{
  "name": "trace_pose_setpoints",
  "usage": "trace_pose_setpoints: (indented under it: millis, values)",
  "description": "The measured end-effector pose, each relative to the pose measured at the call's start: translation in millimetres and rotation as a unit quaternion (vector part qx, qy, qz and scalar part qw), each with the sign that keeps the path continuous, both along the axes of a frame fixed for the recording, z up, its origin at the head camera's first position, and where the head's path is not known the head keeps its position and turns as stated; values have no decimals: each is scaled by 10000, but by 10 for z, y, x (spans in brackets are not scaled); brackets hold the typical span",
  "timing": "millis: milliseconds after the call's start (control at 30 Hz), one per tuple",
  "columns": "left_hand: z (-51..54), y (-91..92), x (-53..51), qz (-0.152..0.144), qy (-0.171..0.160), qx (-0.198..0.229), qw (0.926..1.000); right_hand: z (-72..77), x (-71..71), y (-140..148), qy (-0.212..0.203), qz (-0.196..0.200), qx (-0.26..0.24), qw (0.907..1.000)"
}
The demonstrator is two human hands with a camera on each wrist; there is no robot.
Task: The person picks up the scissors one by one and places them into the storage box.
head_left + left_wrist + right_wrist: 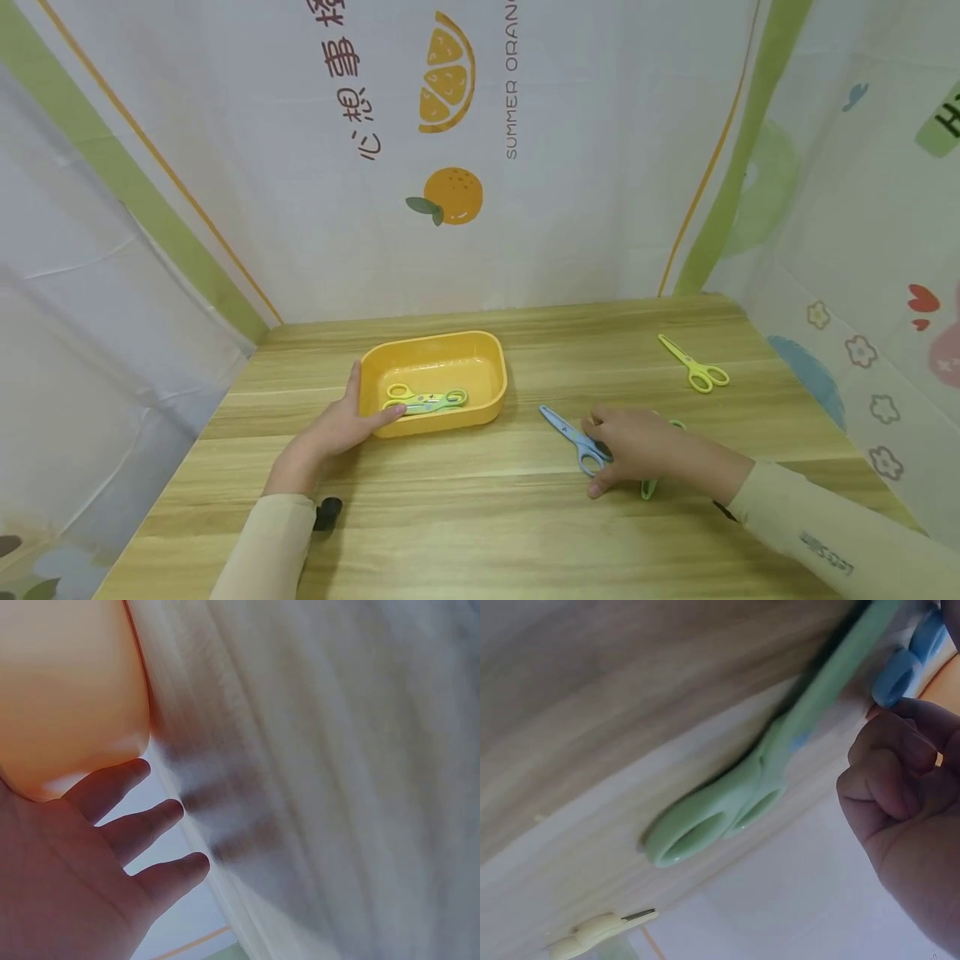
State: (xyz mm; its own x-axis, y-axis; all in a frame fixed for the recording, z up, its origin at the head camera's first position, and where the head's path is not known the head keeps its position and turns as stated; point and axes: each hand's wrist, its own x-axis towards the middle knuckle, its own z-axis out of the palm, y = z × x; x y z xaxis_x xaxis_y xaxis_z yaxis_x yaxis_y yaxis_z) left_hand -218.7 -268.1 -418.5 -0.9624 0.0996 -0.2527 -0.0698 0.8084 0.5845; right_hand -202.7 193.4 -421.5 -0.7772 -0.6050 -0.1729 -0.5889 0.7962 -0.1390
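My left hand point(341, 429) holds the left end of a yellow plastic tray point(442, 427), thumb over the front rim and fingers along the outer wall. Inside the tray lie yellow scissors point(400, 392) and green scissors point(431, 407), one beside the other. My right hand point(637, 446) grips the handle end of light blue scissors point(564, 427), whose blades point toward the back left. Its other fingers are curled in the right wrist view. Another pair of green scissors point(727, 795) lies under that hand, largely covered in the head view.
Yellow scissors point(693, 365) lie at the table's back right. The wood-grain table point(465, 517) meets a printed cloth point(585, 208) behind, and more cloth hangs at the sides. A small black object point(327, 513) shows beside the left sleeve.
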Motion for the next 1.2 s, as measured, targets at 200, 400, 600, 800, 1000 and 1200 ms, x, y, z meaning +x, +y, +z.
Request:
trace_pose_setpoints:
  millis: [200, 400, 600, 800, 1000, 1200]
  values:
    - [8, 17, -9, 7, 2, -34, 10000, 0, -8, 18, 102, 131, -11, 9999]
    - [-17, 8, 14, 33, 38, 35, 10000, -29, -50, -14, 202, 272, 81, 9994]
    - [-10, 9, 19, 12, 33, -13, 10000, -66, -57, -14, 274, 389, 88, 9988]
    - [-7, 7, 0, 20, 58, 24, 10000, -81, -54, -18, 248, 308, 104, 9992]
    - [-10, 9, 6, -15, 46, -1, 10000, -66, -57, -32, 206, 333, 82, 9992]
    - [23, 24, 23, -23, 25, 49, 10000, -43, -42, -46, 192, 369, 32, 9991]
